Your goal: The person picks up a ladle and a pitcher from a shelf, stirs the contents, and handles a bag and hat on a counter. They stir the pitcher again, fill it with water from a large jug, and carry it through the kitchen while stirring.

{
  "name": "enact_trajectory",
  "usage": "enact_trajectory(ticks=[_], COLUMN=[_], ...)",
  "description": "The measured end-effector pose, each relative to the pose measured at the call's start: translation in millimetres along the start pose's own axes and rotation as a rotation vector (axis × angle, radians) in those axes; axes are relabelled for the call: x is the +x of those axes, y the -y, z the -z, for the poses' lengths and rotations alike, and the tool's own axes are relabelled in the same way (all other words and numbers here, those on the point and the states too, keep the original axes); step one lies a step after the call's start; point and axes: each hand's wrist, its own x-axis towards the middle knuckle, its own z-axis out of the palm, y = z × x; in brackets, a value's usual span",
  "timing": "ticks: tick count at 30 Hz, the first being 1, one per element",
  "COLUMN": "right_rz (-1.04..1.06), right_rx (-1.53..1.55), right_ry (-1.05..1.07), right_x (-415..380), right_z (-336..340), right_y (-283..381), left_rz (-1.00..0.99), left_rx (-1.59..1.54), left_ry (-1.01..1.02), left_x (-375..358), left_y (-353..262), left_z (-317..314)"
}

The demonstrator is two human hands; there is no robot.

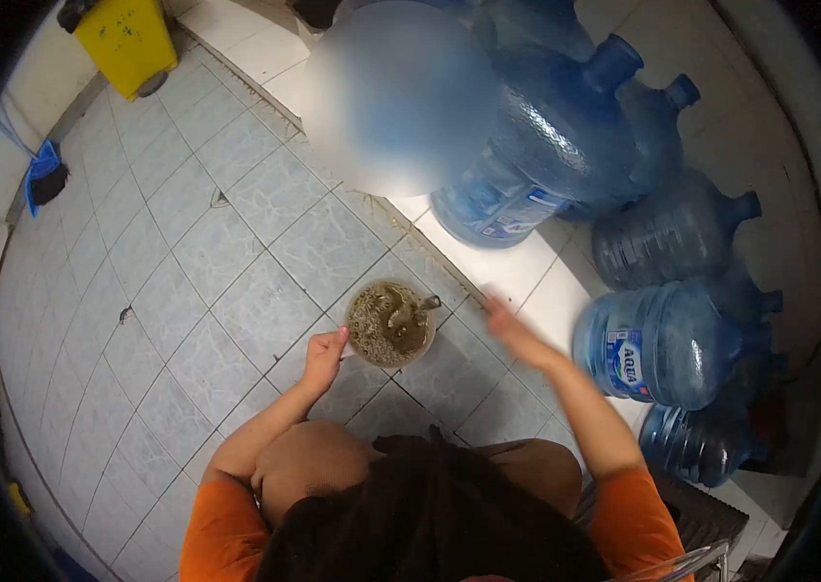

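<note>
A round, pale-rimmed container stands in front of my knees, filled with murky brown-green liquid that has a pale, foamy or grainy layer over part of its surface. My left hand is closed on its left side, the thumb by the rim. At the right rim a short, shiny end of something sticks out; what it belongs to is hidden in the liquid. My right hand is raised to the right of the container, apart from it, and its fingers are smeared by motion.
Large blue water bottles crowd a white tiled ledge on the right. Grey floor tiles spread to the left. A yellow bin and a blue dustpan with a dark brush stand by the far-left wall. A blurred round patch hides part of the top.
</note>
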Motion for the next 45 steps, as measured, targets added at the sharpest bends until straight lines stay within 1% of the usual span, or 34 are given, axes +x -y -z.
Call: enact_trajectory(ticks=[1, 3, 4, 6, 7, 8, 10, 11, 13, 14, 16, 17, 18, 19, 20, 22, 23, 25, 26, 27, 28, 29, 30, 32, 33, 34, 36, 37, 38, 40, 42, 43, 44, 45], right_rz=[0.090, 0.062, 0.070, -0.086, -0.093, -0.090, 0.040, 0.039, 0.074, 0.078, 0.157, 0.164, 0.137, 0.114, 0.134, 0.355, 0.377, 0.671, 0.699, 0.777, 0.859, 0.963, 0.998, 1.118, 1.208, 1.238, 1.355, 1.377, 1.402, 1.664, 1.731, 1.771, 1.790, 1.762], right_rx=[-0.022, 0.246, 0.237, 0.547, 0.595, 0.575, 0.543, 0.529, 0.313, 0.307, 0.137, 0.132, 0.154, 0.173, 0.161, 0.081, 0.073, -0.465, -0.463, -0.686, -0.908, -0.902, -0.894, -0.743, -0.701, -0.686, -0.646, -0.710, -0.695, -0.577, -0.547, -0.526, -0.501, -0.558], right_ry=[0.174, 0.146, 0.165, 0.072, 0.120, 0.143, 0.179, 0.201, 0.100, 0.126, -0.115, -0.091, -0.153, -0.216, -0.189, -0.166, -0.134, -0.285, -0.265, -0.258, -0.257, -0.108, -0.091, 0.468, 0.613, 0.638, 0.938, 1.017, 1.045, 1.213, 1.303, 1.350, 1.391, 1.415], right_x=[20.6, 60.9, 74.4, 93.7, 89.2, 83.0, 68.8, 68.2, 64.0, 59.9, 48.7, 44.6, 38.9, 34.2, 30.5, 20.8, 14.8, 4.0, -7.4, -26.6, -44.0, -55.0, -58.1, -63.0, -62.9, -61.2, -53.1, -50.6, -43.0, -25.9, -12.7, -9.3, -2.0, 6.4], right_z=[-27.5, -79.6, -93.9, -112.0, -110.7, -112.0, -118.0, -120.3, -127.7, -135.1, -150.2, -157.5, -165.0, -171.9, -177.2, -186.6, -189.8, -200.9, -210.6, -217.7, -224.2, -232.4, -240.8, -261.2, -275.3, -289.0, -322.6, -336.0, -355.4, -397.3, -436.3, -458.4, -480.8, -502.3], right_y=[-7.5, -28.1, -35.1, -37.6, -20.9, 6.6, 58.0, 69.8, 102.3, 122.9, 174.6, 206.4, 239.5, 272.2, 303.9, 368.7, 399.3, 463.4, 505.8, 552.2, 597.2, 638.9, 669.0, 723.8, 753.9, 780.7, 831.9, 864.1, 889.9, 932.6, 980.2, 999.7, 1016.3, 1029.1], left_rz=[-0.035, -0.081, -0.056, -0.033, -0.030, -0.033, -0.039, -0.053, -0.072, -0.111, -0.155, -0.177, -0.201, -0.174, -0.192, -0.186, -0.228, -0.254, -0.262, -0.259, -0.282, -0.300, -0.317, -0.349, -0.353, -0.369, -0.359, -0.390, -0.402, -0.428, -0.423, -0.421, -0.418, -0.417], left_rx=[0.011, 0.022, 0.010, -0.012, -0.041, -0.073, -0.073, -0.078, -0.083, -0.082, -0.078, -0.087, -0.097, -0.125, -0.130, -0.210, -0.166, -0.221, -0.276, -0.383, -0.384, -0.418, -0.447, -0.450, -0.455, -0.443, -0.534, -0.557, -0.549, -0.491, -0.533, -0.576, -0.611, -0.615], left_ry=[-0.012, -0.047, -0.036, -0.050, -0.067, -0.085, -0.086, -0.097, -0.135, -0.142, -0.175, -0.197, -0.218, -0.265, -0.294, -0.385, -0.430, -0.532, -0.596, -0.645, -0.671, -0.728, -0.789, -0.890, -0.959, -0.995, -1.107, -1.132, -1.169, -1.294, -1.409, -1.514, -1.619, -1.661], left_x=[0.7, 3.4, 4.0, 1.1, -1.7, -2.3, -5.9, -9.7, -21.3, -29.4, -44.7, -53.7, -64.0, -77.8, -90.6, -117.1, -130.6, -158.6, -173.1, -188.4, -203.2, -217.1, -228.9, -255.4, -268.5, -278.3, -296.8, -303.9, -313.2, -324.8, -329.4, -334.3, -339.6, -344.2], left_y=[2.1, 7.2, 11.6, 10.6, 5.9, 0.5, -10.0, -23.7, -60.7, -83.7, -125.9, -146.8, -168.8, -197.7, -223.6, -278.2, -307.9, -357.8, -383.6, -410.9, -432.7, -450.8, -471.0, -526.4, -551.7, -572.5, -603.3, -611.8, -625.8, -656.0, -681.0, -688.5, -696.7, -705.7], left_z=[2.3, 12.2, 17.6, 26.3, 28.7, 32.3, 48.8, 55.0, 69.1, 73.9, 87.0, 94.3, 100.6, 105.6, 111.1, 124.1, 132.5, 148.2, 156.6, 165.0, 174.5, 185.9, 196.3, 216.1, 227.1, 239.2, 268.1, 282.3, 295.5, 320.9, 346.9, 361.9, 377.4, 390.8])
